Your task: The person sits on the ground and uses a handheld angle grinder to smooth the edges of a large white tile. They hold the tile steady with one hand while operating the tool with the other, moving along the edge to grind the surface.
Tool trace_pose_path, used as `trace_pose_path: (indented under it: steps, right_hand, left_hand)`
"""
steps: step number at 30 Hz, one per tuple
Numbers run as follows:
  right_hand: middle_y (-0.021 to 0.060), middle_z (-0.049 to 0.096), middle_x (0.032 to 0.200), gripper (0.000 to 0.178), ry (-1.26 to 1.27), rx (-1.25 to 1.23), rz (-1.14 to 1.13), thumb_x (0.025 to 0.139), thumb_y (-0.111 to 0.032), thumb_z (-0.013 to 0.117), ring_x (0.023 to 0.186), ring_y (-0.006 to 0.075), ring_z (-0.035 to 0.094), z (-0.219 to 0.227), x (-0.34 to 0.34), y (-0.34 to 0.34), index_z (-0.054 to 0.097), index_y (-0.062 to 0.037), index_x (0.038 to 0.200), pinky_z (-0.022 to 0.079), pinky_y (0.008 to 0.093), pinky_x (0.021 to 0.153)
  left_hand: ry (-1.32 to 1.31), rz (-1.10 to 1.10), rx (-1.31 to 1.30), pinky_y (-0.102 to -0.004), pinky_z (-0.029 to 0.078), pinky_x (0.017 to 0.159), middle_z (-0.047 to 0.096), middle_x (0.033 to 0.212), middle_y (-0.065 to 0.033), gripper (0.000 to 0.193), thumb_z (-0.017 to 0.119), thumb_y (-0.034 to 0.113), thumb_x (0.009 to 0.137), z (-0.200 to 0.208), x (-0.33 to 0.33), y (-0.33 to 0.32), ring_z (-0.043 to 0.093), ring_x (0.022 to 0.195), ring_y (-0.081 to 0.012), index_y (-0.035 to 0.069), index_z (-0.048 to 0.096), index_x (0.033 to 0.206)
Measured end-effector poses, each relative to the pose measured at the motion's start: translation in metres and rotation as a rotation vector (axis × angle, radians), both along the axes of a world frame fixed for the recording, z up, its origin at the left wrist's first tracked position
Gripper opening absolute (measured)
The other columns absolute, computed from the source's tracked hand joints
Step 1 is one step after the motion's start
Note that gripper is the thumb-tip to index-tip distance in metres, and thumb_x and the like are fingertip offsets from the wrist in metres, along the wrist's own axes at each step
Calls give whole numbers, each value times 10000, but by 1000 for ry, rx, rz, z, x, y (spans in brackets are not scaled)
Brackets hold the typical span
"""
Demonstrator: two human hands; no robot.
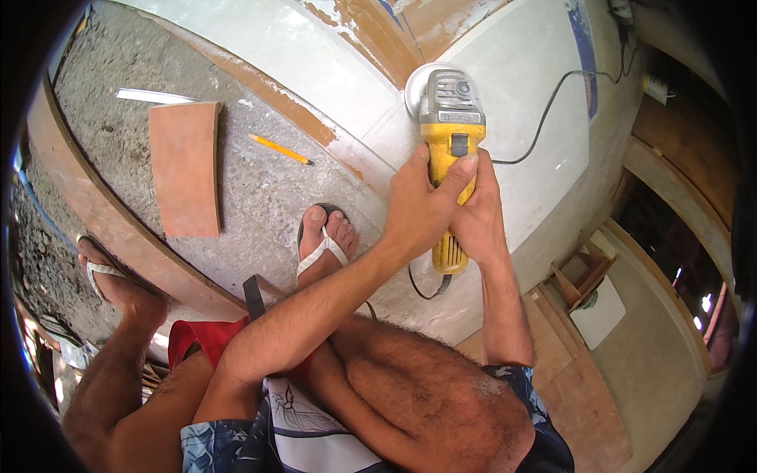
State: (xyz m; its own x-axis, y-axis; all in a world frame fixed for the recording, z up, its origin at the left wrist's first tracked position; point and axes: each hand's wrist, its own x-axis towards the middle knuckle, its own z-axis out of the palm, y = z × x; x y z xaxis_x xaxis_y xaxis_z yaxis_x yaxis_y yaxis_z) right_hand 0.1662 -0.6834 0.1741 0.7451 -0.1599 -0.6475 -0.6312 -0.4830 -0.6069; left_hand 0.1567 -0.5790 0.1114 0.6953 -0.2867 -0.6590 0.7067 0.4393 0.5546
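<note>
Curved wooden strip: a long strip (71, 162) on the rough grey floor (256, 98), far to the left of the hands.
Left foot: the left foot (118, 285), in a white-strapped sandal, lower left and well apart from the hands.
Brown panel: a roughly rectangular brown panel (185, 169) lying left of the hands; a thin white strip (154, 96) meets its upper end.
Pencil: 1 yellow pencil (281, 148) on the floor, between that panel and the hands.
Right foot: the right foot (311, 229), also sandalled, lower left of the hands and nearer them.
Left hand: the left hand (426, 197) is clamped on the grinder's left side, thumb across the yellow body.
Grinder: a yellow and grey angle grinder (455, 130) within the grip of both hands, its white disc (413, 93) above them; contact between disc and white surface (540, 94) cannot be told.
Right hand: the right hand (483, 213) grips the grinder's right side, close against the left.
Cord: a black cord (542, 132) runs right of the hands, toward the upper right.
Wood pieces: a few brown wood pieces (585, 280) lower right of the hands.
</note>
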Motion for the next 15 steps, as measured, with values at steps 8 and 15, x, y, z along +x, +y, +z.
trace_pose_path:
  steps: [8, 15]
  right_hand:
    - [182, 745, 1214, 552, 15, -57, 30, 908, -72, 832, 1102, 259, 759, -2, 1, -3, 527, 11, 1361, 618, 405, 927]
    - [182, 747, 1208, 547, 16, -7, -5, 909, -85, 831, 1099, 261, 759, -2, 3, -2, 530, 13, 1356, 614, 409, 933]
  left_hand:
    - [0, -32, 13, -306, 571, 866, 774, 1148, -97, 479, 734, 345, 1121, -2, 1, 1, 704, 1006, -118, -53, 654, 1376]
    - [-9, 4, -1, -306, 571, 883, 774, 1162, -98, 481, 736, 343, 1120, -2, -1, -1, 706, 1022, -121, -52, 650, 1382]
